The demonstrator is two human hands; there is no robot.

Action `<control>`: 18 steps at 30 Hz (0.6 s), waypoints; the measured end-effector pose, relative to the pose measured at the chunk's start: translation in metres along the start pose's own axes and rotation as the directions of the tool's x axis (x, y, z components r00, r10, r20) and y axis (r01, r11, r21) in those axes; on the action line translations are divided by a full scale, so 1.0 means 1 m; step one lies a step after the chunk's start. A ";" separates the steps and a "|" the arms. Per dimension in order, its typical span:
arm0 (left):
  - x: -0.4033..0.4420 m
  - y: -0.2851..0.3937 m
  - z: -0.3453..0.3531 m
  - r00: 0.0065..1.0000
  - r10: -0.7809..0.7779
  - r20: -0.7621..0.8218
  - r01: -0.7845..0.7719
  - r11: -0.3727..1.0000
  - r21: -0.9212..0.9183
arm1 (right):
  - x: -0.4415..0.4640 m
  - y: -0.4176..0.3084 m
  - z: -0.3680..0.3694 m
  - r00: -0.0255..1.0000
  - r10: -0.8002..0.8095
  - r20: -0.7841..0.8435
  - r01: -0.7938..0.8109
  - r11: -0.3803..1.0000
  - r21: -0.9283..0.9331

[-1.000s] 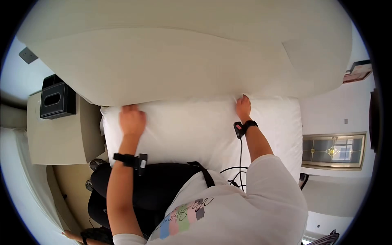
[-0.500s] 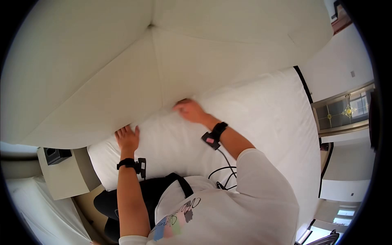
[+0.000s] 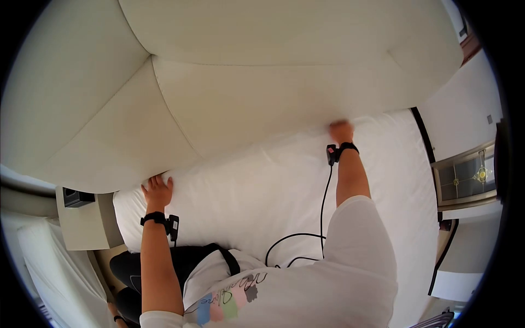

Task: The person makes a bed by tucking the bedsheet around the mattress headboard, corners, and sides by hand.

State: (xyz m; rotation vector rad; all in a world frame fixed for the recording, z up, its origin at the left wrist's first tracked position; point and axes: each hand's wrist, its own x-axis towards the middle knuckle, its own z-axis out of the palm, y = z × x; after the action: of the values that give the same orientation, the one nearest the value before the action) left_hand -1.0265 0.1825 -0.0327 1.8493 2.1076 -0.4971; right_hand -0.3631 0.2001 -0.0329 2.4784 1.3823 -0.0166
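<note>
A white sheet (image 3: 240, 191) covers the mattress, its far edge meeting a padded, cream headboard (image 3: 229, 87). My left hand (image 3: 158, 192) lies on the sheet at that edge, fingers spread and their tips against the foot of the headboard. Farther right along the same edge is my right hand (image 3: 342, 131), blurred by motion. Its fingers point towards the headboard and are too smeared to read, so whether it grips any sheet is unclear. Both wrists wear black straps with small boxes, and a black cable (image 3: 326, 202) runs down from the right one.
A beige bedside cabinet (image 3: 87, 224) with a black box (image 3: 77, 197) on it stands left of the bed. White draped cloth (image 3: 57, 257) hangs at the lower left, near a partly seen banded limb. A framed glass panel (image 3: 465, 175) is on the right.
My right hand has slid rightward along the headboard edge, and its arm is straighter. My left hand stays at the sheet's edge. The view has shifted slightly to the right.
</note>
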 end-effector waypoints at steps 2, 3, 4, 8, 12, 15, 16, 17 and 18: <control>0.005 0.005 -0.005 1.000 -0.009 0.000 0.009 1.000 -0.005 | -0.006 -0.019 0.002 0.986 -0.051 -0.157 0.052 0.999 0.005; 0.007 0.001 0.000 1.000 -0.017 0.008 0.017 1.000 0.004 | -0.009 -0.032 0.008 0.980 -0.076 -0.182 0.084 0.996 0.038; 0.006 0.001 0.003 1.000 -0.026 0.017 0.025 1.000 0.013 | -0.013 -0.044 0.012 0.974 -0.099 -0.206 0.115 0.991 0.069; 0.004 0.008 -0.006 0.997 -0.078 0.029 0.076 0.995 0.069 | -0.032 -0.075 0.006 0.973 -0.059 -0.222 0.088 0.988 0.125; 0.028 0.043 0.015 0.969 0.245 -0.004 -0.244 0.965 0.096 | -0.064 -0.128 -0.001 0.921 -0.207 -0.331 0.251 0.963 0.095; 0.004 0.132 0.009 0.927 0.355 -0.120 -0.364 0.929 -0.067 | -0.103 -0.202 -0.001 0.718 -0.304 -0.627 0.477 0.870 0.125; -0.006 0.153 -0.001 0.936 0.337 -0.101 -0.349 0.927 -0.137 | -0.113 -0.234 0.012 0.749 -0.428 -0.505 0.600 0.761 0.245; -0.014 0.157 -0.011 0.936 0.336 -0.107 -0.348 0.927 -0.136 | -0.142 -0.248 0.001 0.615 -0.491 -0.617 0.741 0.627 0.239; -0.023 0.156 -0.021 0.939 0.338 -0.058 -0.343 0.929 -0.136 | -0.170 -0.251 -0.020 0.463 -0.522 -0.717 0.856 0.474 0.208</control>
State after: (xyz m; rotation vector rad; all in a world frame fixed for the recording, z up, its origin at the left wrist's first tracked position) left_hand -0.8685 0.1897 -0.0137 2.0883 1.7330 -0.2239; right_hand -0.6663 0.1879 -0.0518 2.0465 3.0566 0.1820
